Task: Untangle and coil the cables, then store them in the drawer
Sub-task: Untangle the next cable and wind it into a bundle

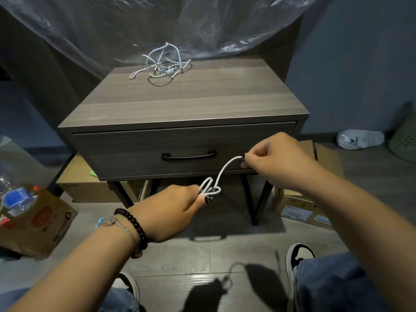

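White cable (pixel 221 174) looped; drawer (pixel 135 152) closed.

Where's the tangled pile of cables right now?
The tangled white cables lie on the nightstand top, toward its back edge and left of centre, just below the hanging plastic sheet.

Brightness: dim indoor scene with a cool grey-blue cast.
Light source: seems overhead and behind the camera; the nightstand top (pixel 184 97) is brightest.
Shadows: dark shapes of hands and cable fall on the floor (pixel 180 262) at lower centre.
Glare: pale sheen on the plastic sheet (pixel 213 25) at upper centre and on the floor tiles.
Distortion: wide-angle bending, with forearms stretched at the lower corners.
Sharpness: soft overall; frame edges smeared.
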{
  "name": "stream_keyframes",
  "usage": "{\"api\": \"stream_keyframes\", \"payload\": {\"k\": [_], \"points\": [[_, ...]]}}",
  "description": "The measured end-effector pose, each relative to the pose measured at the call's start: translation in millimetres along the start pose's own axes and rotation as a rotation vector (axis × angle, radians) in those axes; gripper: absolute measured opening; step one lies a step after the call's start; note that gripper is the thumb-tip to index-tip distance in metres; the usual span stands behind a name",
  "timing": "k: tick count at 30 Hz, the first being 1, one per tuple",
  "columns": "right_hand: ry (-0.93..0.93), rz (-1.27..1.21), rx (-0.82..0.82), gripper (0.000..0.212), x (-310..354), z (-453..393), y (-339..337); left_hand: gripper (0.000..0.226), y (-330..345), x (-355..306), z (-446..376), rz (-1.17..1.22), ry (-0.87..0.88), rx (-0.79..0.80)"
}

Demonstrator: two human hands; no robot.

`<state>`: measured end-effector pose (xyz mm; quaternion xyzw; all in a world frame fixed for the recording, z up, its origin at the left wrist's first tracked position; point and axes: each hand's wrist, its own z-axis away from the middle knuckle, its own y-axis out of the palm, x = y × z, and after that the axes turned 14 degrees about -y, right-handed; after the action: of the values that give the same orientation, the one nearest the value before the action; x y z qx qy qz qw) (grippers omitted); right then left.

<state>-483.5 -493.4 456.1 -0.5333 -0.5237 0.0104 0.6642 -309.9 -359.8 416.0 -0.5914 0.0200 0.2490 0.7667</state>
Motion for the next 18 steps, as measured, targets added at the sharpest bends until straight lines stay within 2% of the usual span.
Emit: {"api": "stream_keyframes", "payload": {"k": [4, 8, 12, 15, 18], "points": [[-0.236, -0.01, -0.047, 0.026, 10.3, 6.1, 12.2, 0.033, 5.9, -1.8, -12.3, 0.06, -0.176, -0.051], [-0.326, -0.091, 0.168, 0.025, 18.8, 17.2, 25.7, 0.032, 7.3, 5.1, -24.1, 0.085, -0.294, -0.097], [-0.342, -0.159, 0.361, 0.03, 24.1, 25.9, 32.5, 0.032, 8.7, 6.4, -27.0, 0.134, -0.358, -0.219], [-0.335, -0.212, 0.367, 0.042, 25.6, 29.2, 35.1, 0.036, 6.4, 8.2, -31.3, 0.362, -0.412, -0.231], [-0.367, -0.12, 0.284, 0.046, 25.5, 27.6, 37.3, 0.041, 1.3, 9.1, -31.5, 0.732, -0.407, -0.125]]}}
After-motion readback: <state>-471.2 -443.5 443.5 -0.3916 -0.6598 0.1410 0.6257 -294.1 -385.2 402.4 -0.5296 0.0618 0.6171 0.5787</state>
